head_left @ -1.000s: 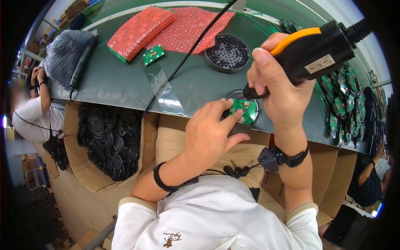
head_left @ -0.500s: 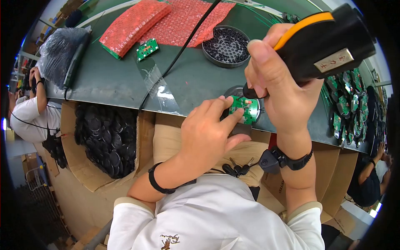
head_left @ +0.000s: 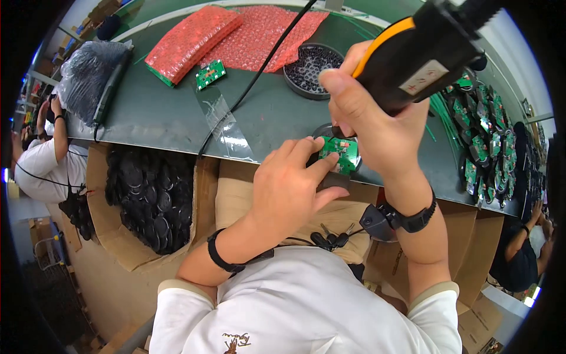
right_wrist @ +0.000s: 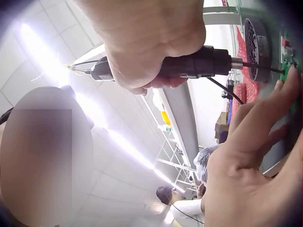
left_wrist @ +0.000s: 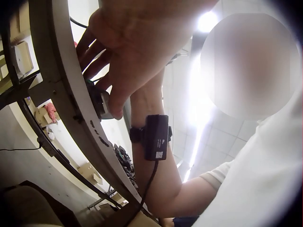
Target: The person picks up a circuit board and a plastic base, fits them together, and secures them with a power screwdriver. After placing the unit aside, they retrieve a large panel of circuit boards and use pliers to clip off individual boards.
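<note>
A green circuit board [head_left: 345,152] sits at the table's near edge, over a dark block [head_left: 335,180] and a round dark base partly hidden beneath it. My left hand [head_left: 283,192] holds the board steady, with fingertips on its left part and the thumb along the near side of the block. In my right hand [head_left: 386,133] I grip a black and orange electric screwdriver [head_left: 404,65] above the board. Its thin bit [right_wrist: 265,67] points down at the board in the right wrist view, beside the left fingertips.
Behind the board stands a round dish [head_left: 294,86] of small black screws. Red bubble wrap [head_left: 194,44] and another board [head_left: 210,74] lie farther left. Assembled boards [head_left: 483,135] pile up at right. A carton [head_left: 112,221] of black round parts stands left of my legs.
My right hand and the screwdriver have shifted left, and the hand now covers the board's right edge. The left hand keeps its place on the board.
</note>
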